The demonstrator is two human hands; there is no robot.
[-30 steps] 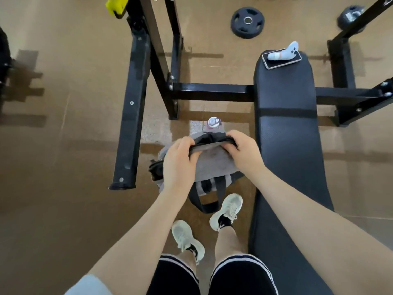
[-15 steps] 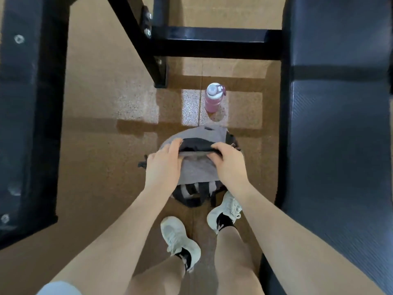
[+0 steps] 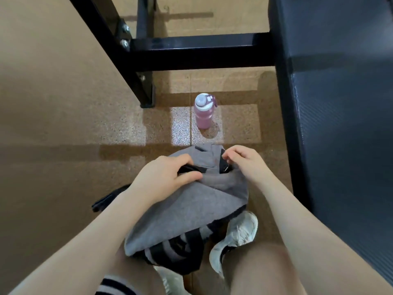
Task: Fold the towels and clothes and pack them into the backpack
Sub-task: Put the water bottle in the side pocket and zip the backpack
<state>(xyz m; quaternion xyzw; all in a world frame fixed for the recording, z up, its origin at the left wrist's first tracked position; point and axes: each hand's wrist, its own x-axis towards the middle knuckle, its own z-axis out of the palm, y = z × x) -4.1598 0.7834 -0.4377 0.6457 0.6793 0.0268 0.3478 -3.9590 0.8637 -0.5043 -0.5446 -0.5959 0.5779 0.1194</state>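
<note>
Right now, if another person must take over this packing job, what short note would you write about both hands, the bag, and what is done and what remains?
Left hand: grips the black top edge of the grey fabric backpack.
Right hand: fingers curled at the black zipper pull, apparently pinching it.
The backpack stands on the brown floor between the feet, beside the black padded bench. A pink plastic water bottle stands upright beyond it.
Done: no towels or clothes are visible outside; they may be already inside, but the interior is hidden.
Left: probably close the zipper fully and check that nothing remains out of view.
</note>
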